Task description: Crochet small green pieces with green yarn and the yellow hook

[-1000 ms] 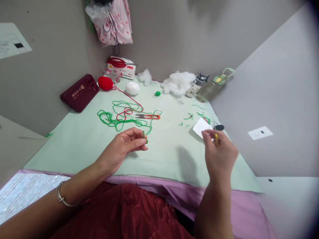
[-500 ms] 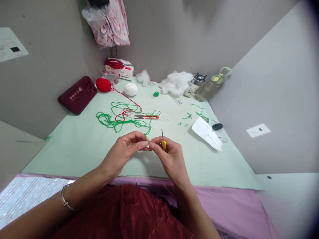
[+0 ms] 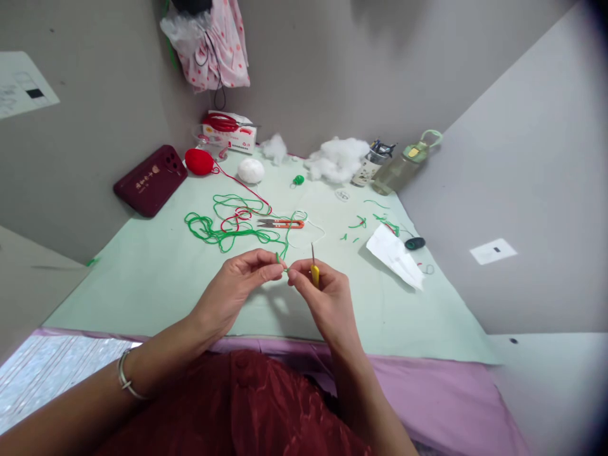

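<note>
Green yarn point(image 3: 287, 244) runs from a loose tangle point(image 3: 202, 229) on the pale green table down to my fingers. My left hand point(image 3: 244, 278) pinches it between thumb and index finger, and a short bit stands up above the fingertips. Just to the right, my right hand point(image 3: 323, 294) pinches the end of the same yarn. It also holds a yellow-handled hook point(image 3: 315, 273) with its thin metal tip pointing up. A small gap with yarn across it separates the fingertips. Orange-handled thread snips point(image 3: 281, 224) lie beyond my hands.
Behind are a red yarn ball point(image 3: 199, 162), a white ball point(image 3: 251, 170), white stuffing point(image 3: 338, 159) and a bottle point(image 3: 399, 166). A maroon phone point(image 3: 151, 180) leans at the left. White paper point(image 3: 394, 258) and green scraps lie on the right.
My right hand has shifted slightly right, away from my left hand, and the green yarn now shows between the fingertips. The hook moved along with it.
</note>
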Demonstrator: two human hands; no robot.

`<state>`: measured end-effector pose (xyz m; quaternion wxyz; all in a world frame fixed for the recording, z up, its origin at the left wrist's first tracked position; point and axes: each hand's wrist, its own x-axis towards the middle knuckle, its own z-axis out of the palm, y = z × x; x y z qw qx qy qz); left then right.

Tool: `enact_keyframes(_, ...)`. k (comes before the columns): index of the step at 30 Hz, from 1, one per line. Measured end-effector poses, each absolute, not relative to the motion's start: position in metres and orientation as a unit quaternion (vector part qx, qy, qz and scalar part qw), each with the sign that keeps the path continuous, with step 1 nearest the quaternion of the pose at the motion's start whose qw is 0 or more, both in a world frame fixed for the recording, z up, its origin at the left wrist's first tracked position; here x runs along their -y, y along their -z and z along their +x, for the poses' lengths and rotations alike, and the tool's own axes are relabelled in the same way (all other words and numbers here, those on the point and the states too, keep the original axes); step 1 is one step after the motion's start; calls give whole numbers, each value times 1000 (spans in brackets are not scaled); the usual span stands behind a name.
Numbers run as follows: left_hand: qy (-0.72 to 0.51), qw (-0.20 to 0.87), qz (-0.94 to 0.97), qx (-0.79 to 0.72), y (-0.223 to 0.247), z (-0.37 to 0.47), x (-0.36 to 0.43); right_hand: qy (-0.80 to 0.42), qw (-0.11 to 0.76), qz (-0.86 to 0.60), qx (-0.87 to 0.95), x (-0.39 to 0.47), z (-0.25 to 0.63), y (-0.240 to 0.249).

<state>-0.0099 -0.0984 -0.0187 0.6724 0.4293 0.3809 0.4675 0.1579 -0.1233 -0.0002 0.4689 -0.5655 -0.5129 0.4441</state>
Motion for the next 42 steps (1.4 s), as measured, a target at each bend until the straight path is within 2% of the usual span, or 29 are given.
enact_keyframes(3,-480,595,510,-394,19,-10,101,-439,487,-568,498,121,160,0)
enact_keyframes(7,-506,493,601,-374,23,-11,104,-444,469,-563,516,120,162,2)
enact_keyframes(12,-514,475,627,-342,27,-11,100,-437,438,-558,554,124,162,1)
enact_keyframes(22,-503,504,602,-361,20,-12,98,-473,428,-534,555,124,165,-2)
enact_keyframes(30,-469,568,539,-408,17,-11,100,-449,437,-541,561,125,164,-1)
enact_keyframes(37,-453,648,458,-406,18,-17,97,-346,535,-544,547,132,174,-4)
enact_keyframes(42,-479,659,418,-401,24,-17,95,-371,630,-463,501,141,173,1)
